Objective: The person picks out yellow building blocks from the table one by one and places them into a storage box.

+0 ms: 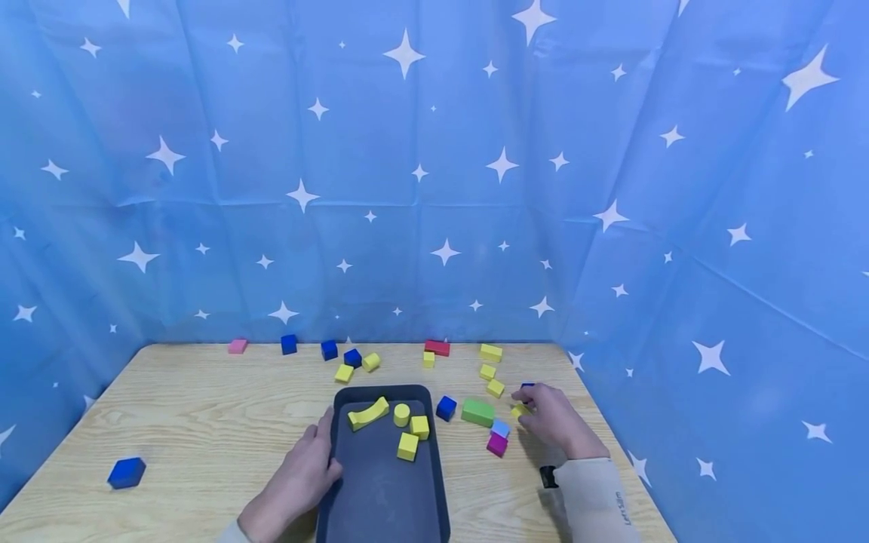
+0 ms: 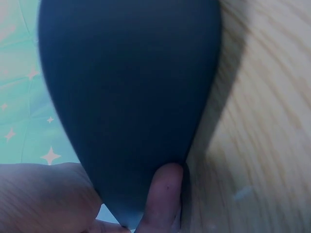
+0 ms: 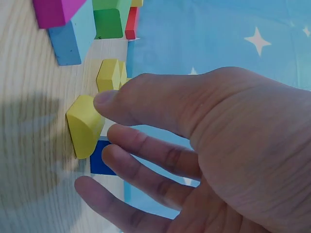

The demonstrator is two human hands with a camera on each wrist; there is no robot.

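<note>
My left hand [image 1: 305,469] grips the left wall of a dark grey tray [image 1: 443,490], a finger [image 2: 166,189] lying on the wall in the left wrist view. Inside the tray are a yellow arch-shaped block [image 1: 369,414], a yellow cylinder [image 1: 401,415] and two yellow blocks [image 1: 408,446]. Over on the right, my right hand [image 1: 558,422] is at a yellow block with a curved face [image 3: 83,127]. Its thumb tip overlaps that block's edge in the right wrist view, and the other fingers are spread apart. A blue block [image 3: 101,158] lies just beyond, partly hidden by the fingers.
Between tray and right hand lie a blue cube [image 1: 446,408], a green block [image 1: 478,412], a light blue block [image 1: 500,428] and a magenta block [image 1: 497,444]. Several blocks line the far table edge, including a red one [image 1: 437,348]. A blue block [image 1: 127,473] lies far left.
</note>
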